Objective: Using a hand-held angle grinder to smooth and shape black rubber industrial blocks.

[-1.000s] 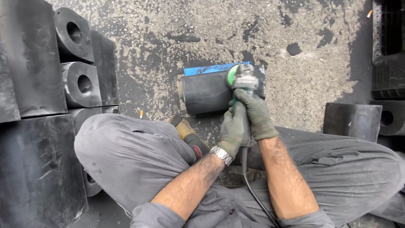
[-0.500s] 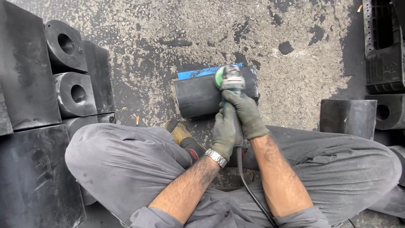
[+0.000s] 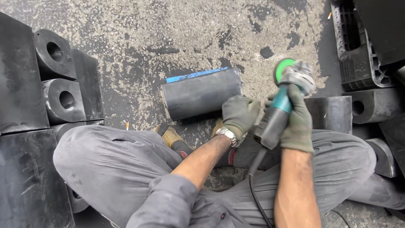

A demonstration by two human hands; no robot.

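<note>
1. Lifted off the black cylinder (image 3: 201, 93) since the earlier frames, the angle grinder (image 3: 283, 103) now hangs to the right of it, its green disc (image 3: 282, 67) clear of the work and facing up and away from the legs.
2. Right hand (image 3: 297, 122), gloved, is closed round the grinder's teal and grey body, with the cable trailing down between the knees, probably to keep it off the disc.
3. Left hand (image 3: 238, 115), also gloved, has come off the grinder and rests with fingers loosely curled at the near right end of the cylinder; it touches or nearly touches it, and I cannot tell whether it grips.
4. Lying on its side on the gritty floor (image 3: 168, 29), the cylinder sits just ahead of the crossed legs, within easy reach, with a blue strip (image 3: 196, 74) along its far edge.
5. Black blocks with round holes (image 3: 59, 76) are stacked at the left; similar pieces and a black pallet (image 3: 358, 46) stand at the right.
</note>
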